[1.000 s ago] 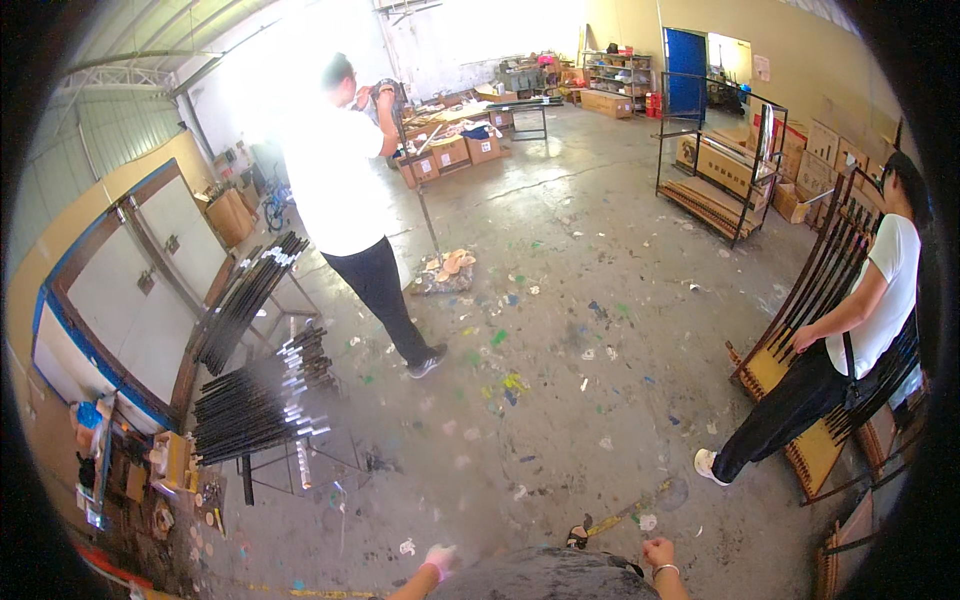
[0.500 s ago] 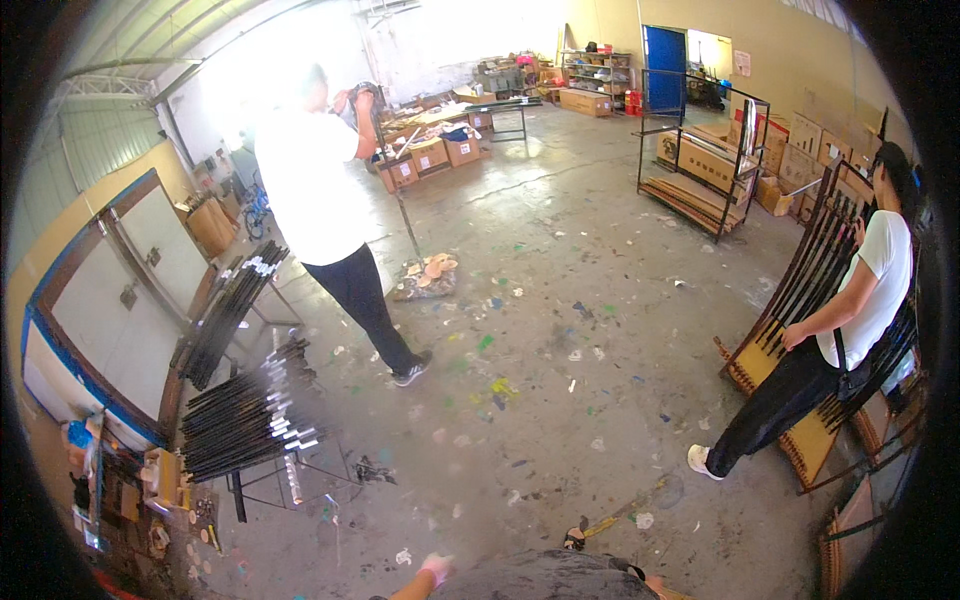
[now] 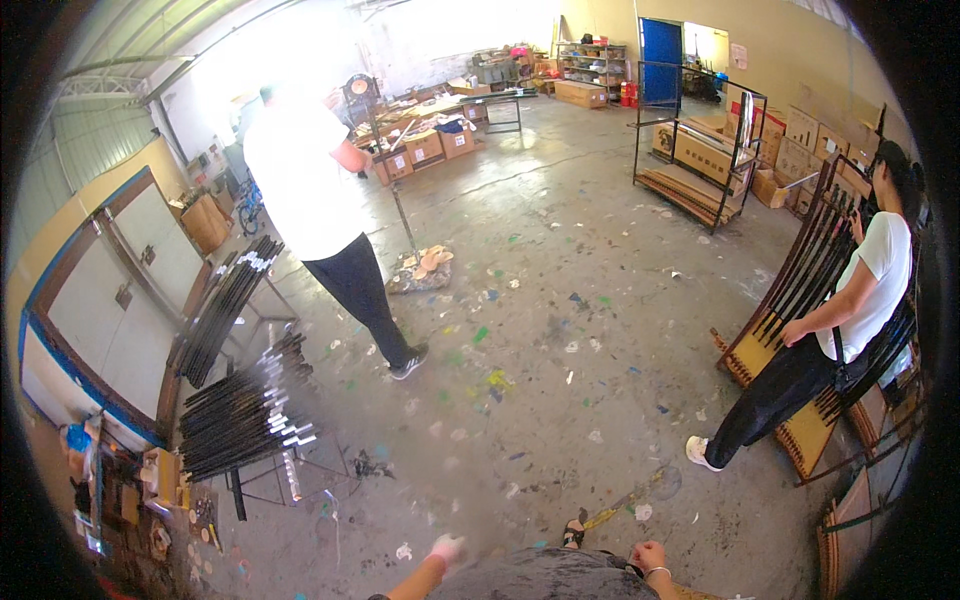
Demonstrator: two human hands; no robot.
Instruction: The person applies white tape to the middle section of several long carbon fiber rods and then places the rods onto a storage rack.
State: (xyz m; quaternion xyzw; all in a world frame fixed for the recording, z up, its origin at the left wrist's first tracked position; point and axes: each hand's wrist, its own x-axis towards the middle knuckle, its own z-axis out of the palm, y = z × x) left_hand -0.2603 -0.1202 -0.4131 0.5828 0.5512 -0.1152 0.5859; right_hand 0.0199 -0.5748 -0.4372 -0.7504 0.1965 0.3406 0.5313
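At the lower edge, my left hand (image 3: pixel 449 548) hangs over the concrete floor beside my dark grey clothing (image 3: pixel 540 575). It looks very pale, perhaps gloved, and its fingers are too blurred to make out. My right hand (image 3: pixel 650 556) is in front of my body on the other side, with its fingers curled in and nothing visible in them. A light band (image 3: pixel 657 571) circles that wrist. Neither hand touches any object that I can see. My sandalled foot (image 3: pixel 574 533) shows between them.
Black rods (image 3: pixel 240 410) lie bundled on a rack at left. A person in white (image 3: pixel 305 180) stands by a pole stand (image 3: pixel 403 215). At right, another person (image 3: pixel 875 285) touches a rack of dark rods (image 3: pixel 800 265). Farther back stand a metal frame rack (image 3: pixel 640 125) and cardboard boxes (image 3: pixel 425 150).
My right hand has come up into fuller view, and my left hand has moved slightly up and right. The person at the stand has lowered their arms from its top.
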